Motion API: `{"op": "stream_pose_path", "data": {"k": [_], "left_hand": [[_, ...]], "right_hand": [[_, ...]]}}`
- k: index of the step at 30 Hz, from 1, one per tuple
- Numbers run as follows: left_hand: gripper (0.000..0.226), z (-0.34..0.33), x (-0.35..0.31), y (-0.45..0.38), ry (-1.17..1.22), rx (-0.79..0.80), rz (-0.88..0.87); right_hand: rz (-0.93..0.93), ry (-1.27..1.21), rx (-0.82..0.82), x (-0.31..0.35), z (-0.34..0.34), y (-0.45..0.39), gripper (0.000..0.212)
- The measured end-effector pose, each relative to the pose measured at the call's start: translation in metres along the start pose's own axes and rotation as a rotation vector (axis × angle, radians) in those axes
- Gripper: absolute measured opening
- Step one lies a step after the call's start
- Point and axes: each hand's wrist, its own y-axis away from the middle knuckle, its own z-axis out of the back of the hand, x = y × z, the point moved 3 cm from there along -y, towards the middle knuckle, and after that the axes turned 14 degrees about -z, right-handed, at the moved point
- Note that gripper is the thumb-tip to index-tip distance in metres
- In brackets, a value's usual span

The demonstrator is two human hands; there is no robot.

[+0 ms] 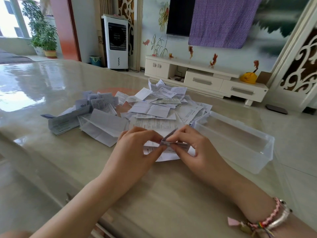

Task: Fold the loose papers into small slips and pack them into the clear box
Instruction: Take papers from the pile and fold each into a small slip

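Two hands meet over the near middle of the glossy surface (51, 93). Left hand (137, 150) and right hand (192, 146) both pinch one small folded slip (173, 142) between curled fingers and thumbs; the slip is held just above a flat printed sheet (164, 157) lying under the hands. Right wrist carries braided bracelets (272, 219). A heap of loose papers (159, 107) spreads across the middle of the surface, just beyond the hands, with several larger creased sheets (101, 124) toward the left side. Clear box (240, 140) sits toward the right edge of the surface, beside the right hand, its far end touching the heap; nothing can be made out inside it.
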Motion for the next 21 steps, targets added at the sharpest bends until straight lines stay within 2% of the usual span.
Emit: {"op": "stream_pose_path", "data": {"k": [3,5,7,12,18,21], "left_hand": [[0.008,0.0,0.001,0.0,0.072,-0.028,0.032],[0.01,0.0,0.003,0.001,0.133,-0.025,0.098],[0.007,0.001,0.004,0.0,0.226,-0.012,0.165],[0.007,0.0,0.01,-0.002,0.345,0.015,0.274],[0.013,0.01,0.007,-0.003,0.312,0.009,0.198],[0.014,0.024,0.013,-0.005,0.3,-0.026,0.233]], "right_hand": [[-0.012,0.051,-0.048,0.001,0.002,0.0,0.017],[-0.039,0.07,-0.116,-0.002,0.005,0.0,0.03],[-0.089,0.077,-0.112,-0.006,0.007,-0.001,0.037],[-0.114,0.034,-0.051,-0.008,0.005,-0.004,0.01],[-0.109,-0.056,-0.031,-0.008,0.001,-0.002,0.008],[-0.13,-0.098,-0.03,-0.005,0.0,-0.001,0.01]]}}
